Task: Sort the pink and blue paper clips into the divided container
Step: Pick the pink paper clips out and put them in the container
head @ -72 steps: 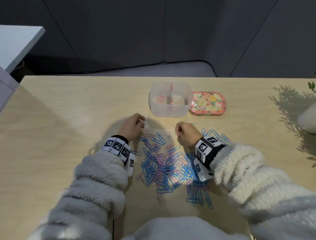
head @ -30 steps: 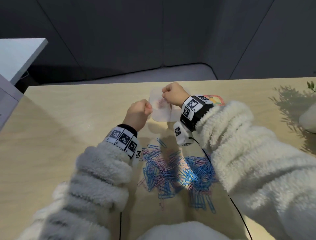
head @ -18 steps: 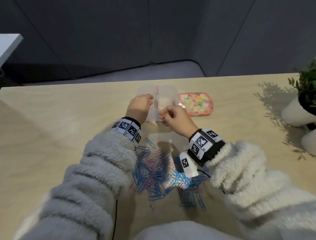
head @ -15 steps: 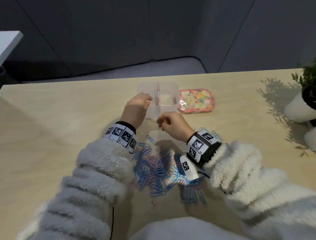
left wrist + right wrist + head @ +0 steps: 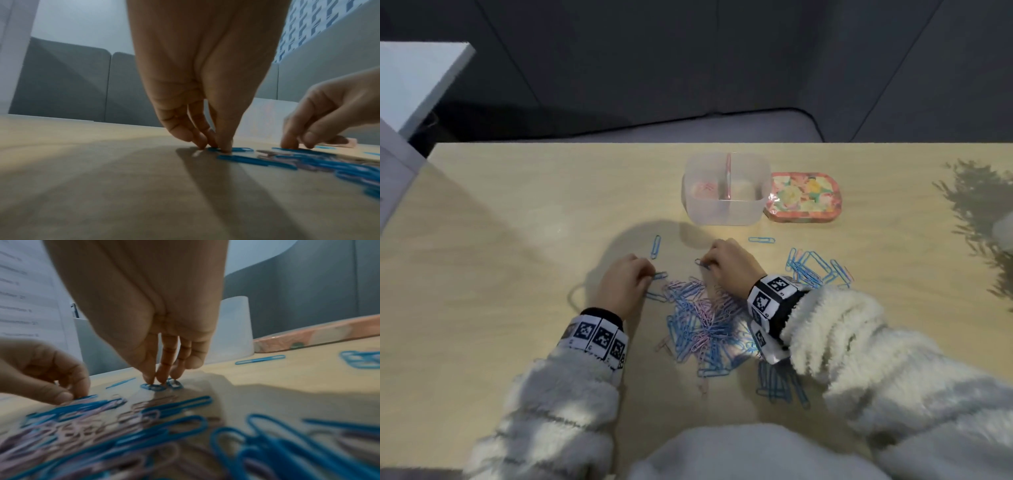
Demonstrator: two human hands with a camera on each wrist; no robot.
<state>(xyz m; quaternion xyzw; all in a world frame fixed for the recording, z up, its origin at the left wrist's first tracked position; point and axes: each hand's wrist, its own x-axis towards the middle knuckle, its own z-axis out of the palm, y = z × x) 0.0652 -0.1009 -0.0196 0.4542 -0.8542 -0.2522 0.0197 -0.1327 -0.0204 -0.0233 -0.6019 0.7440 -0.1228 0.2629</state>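
Note:
A mixed pile of blue and pink paper clips (image 5: 705, 322) lies on the wooden table in front of me. Behind it stands the clear divided container (image 5: 726, 212), with a few pink clips (image 5: 703, 187) in its left compartment. My left hand (image 5: 650, 274) is at the pile's far left edge, where its thumb and fingertips (image 5: 224, 146) pinch a blue clip (image 5: 240, 149) lying on the table. My right hand (image 5: 707, 265) is at the pile's far edge, its fingertips (image 5: 152, 378) bunched on another blue clip (image 5: 154, 387) that is still flat on the table.
A floral lid (image 5: 804, 197) lies right of the container. Loose blue clips (image 5: 815, 267) are scattered to the right; single ones (image 5: 655, 246) lie between the hands and the container. A plant's shadow falls at the far right table edge.
Both hands have come back from the container to the far edge of the pile. Each now has its fingertips on a blue clip.

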